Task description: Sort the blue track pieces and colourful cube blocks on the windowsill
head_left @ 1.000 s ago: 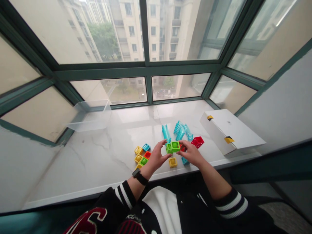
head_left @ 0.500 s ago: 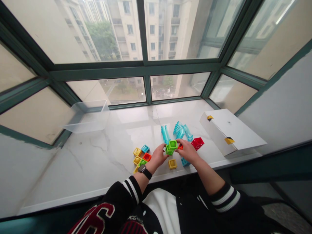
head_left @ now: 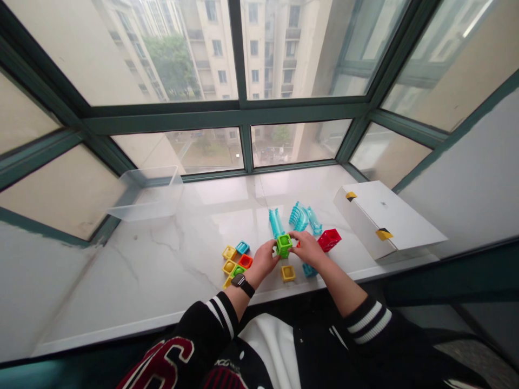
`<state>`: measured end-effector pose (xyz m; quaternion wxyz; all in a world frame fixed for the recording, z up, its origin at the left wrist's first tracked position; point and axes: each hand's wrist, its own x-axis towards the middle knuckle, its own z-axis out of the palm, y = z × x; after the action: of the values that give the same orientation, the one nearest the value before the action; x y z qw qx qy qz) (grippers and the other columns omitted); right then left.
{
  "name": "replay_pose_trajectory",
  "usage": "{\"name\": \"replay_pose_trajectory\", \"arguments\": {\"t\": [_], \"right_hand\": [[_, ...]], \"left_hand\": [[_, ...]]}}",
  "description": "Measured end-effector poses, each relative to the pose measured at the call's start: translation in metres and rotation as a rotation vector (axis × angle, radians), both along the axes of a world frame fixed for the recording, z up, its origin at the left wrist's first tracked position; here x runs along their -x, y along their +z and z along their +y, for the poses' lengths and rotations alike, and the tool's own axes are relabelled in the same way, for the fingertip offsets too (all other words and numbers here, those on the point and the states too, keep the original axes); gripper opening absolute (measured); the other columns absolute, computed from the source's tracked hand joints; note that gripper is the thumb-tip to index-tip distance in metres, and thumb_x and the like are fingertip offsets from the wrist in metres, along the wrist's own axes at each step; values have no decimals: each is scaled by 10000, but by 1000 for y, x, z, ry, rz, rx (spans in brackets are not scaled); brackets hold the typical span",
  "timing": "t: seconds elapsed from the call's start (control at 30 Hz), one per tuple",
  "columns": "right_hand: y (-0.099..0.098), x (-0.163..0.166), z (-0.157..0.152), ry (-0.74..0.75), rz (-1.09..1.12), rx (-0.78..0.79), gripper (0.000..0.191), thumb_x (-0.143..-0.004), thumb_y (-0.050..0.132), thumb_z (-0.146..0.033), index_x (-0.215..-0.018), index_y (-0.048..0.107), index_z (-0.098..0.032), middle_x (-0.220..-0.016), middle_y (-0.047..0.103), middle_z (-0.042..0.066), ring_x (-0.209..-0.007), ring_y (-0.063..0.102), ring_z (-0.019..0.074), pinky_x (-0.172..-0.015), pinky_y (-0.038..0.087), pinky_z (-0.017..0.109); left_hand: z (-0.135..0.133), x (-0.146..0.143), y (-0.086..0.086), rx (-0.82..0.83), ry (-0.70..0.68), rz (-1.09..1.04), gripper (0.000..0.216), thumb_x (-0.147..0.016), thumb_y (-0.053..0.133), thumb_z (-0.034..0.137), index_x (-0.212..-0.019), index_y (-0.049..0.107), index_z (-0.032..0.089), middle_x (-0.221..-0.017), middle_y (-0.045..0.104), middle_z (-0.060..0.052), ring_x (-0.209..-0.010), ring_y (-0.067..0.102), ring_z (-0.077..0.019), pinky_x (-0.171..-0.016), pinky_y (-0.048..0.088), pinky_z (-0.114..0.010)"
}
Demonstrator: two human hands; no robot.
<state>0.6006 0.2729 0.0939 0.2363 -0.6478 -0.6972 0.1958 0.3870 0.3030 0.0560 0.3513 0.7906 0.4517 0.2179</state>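
Both hands meet over the marble sill around a green toy block (head_left: 284, 244). My left hand (head_left: 265, 260) grips it from the left with curled fingers, and my right hand (head_left: 310, 249) grips it from the right. An orange piece peeks out behind the right fingers. A yellow square block (head_left: 288, 273) lies just below the hands, and a small blue piece (head_left: 310, 270) sits under my right wrist. A red open cube (head_left: 329, 239) stands to the right.
A cluster of yellow, orange, green and blue blocks (head_left: 235, 259) lies left of the hands. Turquoise ribbed track pieces (head_left: 298, 218) lie behind. A white box (head_left: 385, 220) sits at the right, a clear plastic tub (head_left: 146, 193) at the far left by the window.
The hands have drawn closer together and lowered toward the sill, pressing the green pieces into one compact block. The view shifted slightly.
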Motion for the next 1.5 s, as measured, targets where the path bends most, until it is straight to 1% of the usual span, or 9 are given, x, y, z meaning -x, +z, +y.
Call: {"name": "replay_pose_trajectory", "arguments": {"t": [0.2,0.4,0.57,0.93,1.03,1.17,1.23,1.4,1.5], "right_hand": [[-4,-2,3,19,-28,1,508,-777,842,-175,-1258,714,-273,-1188,766,55,-1124,664,282,-995,507,435],[-2,-2,2,33,-43,3,511,-786,841,-186,-1271,702,-268,-1175,767,60,-1106,670,280,-976,505,430],[-3,-3,1,29,-85,-19,501,-790,858,-234,-1264,700,-278,-1203,760,64,-1158,655,306,-1005,477,471],[2,-3,0,50,-125,-9,516,-808,839,-225,-1298,684,-273,-1238,752,78,-1184,651,314,-1009,472,486],[3,-2,0,53,-127,-5,506,-818,832,-224,-1298,682,-276,-1243,753,75,-1188,652,315,-1006,469,485],[4,-2,0,57,-141,-6,495,-818,831,-230,-1289,684,-274,-1241,752,75,-1185,652,317,-997,468,479],[3,-2,0,60,-148,-13,491,-815,834,-239,-1281,685,-272,-1233,751,76,-1179,651,315,-993,466,473],[1,-3,1,61,-141,-26,497,-806,834,-250,-1279,683,-274,-1218,751,76,-1150,653,298,-989,459,452],[-1,-4,1,60,-140,-28,501,-809,826,-254,-1287,678,-269,-1217,751,81,-1149,651,298,-994,459,459]], "left_hand": [[0,0,1,-22,-12,24,474,-816,743,135,-1273,637,202,-1187,741,-79,-925,708,-209,-870,583,-354],[0,1,-1,-48,-32,32,494,-823,750,134,-1298,635,202,-1213,737,-92,-976,709,-220,-910,581,-364],[0,3,-3,-77,-58,40,518,-846,739,149,-1344,611,218,-1258,726,-100,-1033,710,-236,-940,577,-378],[0,4,-6,-142,-80,103,540,-877,706,166,-1395,563,217,-1290,712,-106,-1145,689,-259,-1011,557,-399],[-2,4,-8,-153,-73,119,622,-890,698,184,-1475,493,237,-1337,695,-110,-1202,673,-270,-1034,546,-413],[-4,4,-10,-133,-49,158,774,-904,700,212,-1586,334,222,-1362,682,-139,-1151,698,-272,-995,558,-414],[-5,4,-9,-117,-42,176,749,-909,702,218,-1570,350,208,-1330,697,-142,-1121,709,-271,-980,559,-409],[-7,3,-3,-102,-29,172,591,-925,697,212,-1465,457,215,-1303,710,-124,-1071,720,-245,-953,557,-381],[-9,2,3,-91,-31,171,554,-916,706,193,-1426,490,212,-1275,720,-125,-1065,723,-248,-944,555,-383]]}}
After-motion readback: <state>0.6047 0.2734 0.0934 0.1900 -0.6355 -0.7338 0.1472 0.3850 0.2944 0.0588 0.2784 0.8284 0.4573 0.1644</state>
